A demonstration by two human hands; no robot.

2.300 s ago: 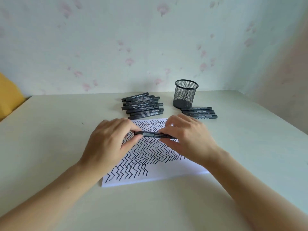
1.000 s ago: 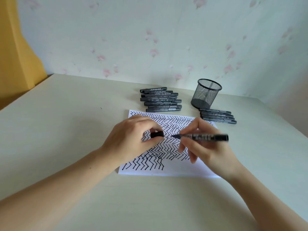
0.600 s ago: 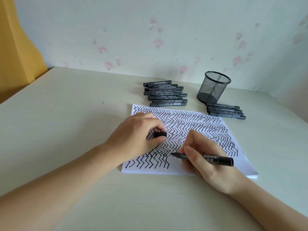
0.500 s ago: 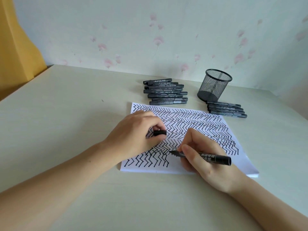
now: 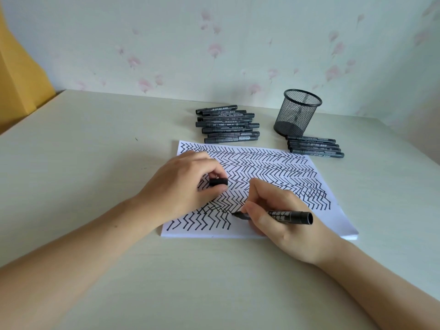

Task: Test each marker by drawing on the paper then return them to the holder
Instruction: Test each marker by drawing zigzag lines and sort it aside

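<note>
The right hand [image 5: 283,217] pinches an uncapped black marker [image 5: 281,215] between thumb and curled fingers, tip touching the white zigzag-covered paper [image 5: 273,167] near its front edge. The left hand [image 5: 181,186], resting on the paper's left part, pinches the small black cap [image 5: 218,181]. Behind the paper stands a black mesh holder [image 5: 297,113], flanked by a larger marker pile [image 5: 228,123] and a smaller row [image 5: 314,146].

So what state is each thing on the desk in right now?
Marker: uncapped, gripped by right hand, tip on paper.
Cap: off, pinched by left hand.
Paper: flat, mostly covered in zigzags.
Mesh holder: upright, apparently empty.
Two marker groups: capped, lying flat.
</note>
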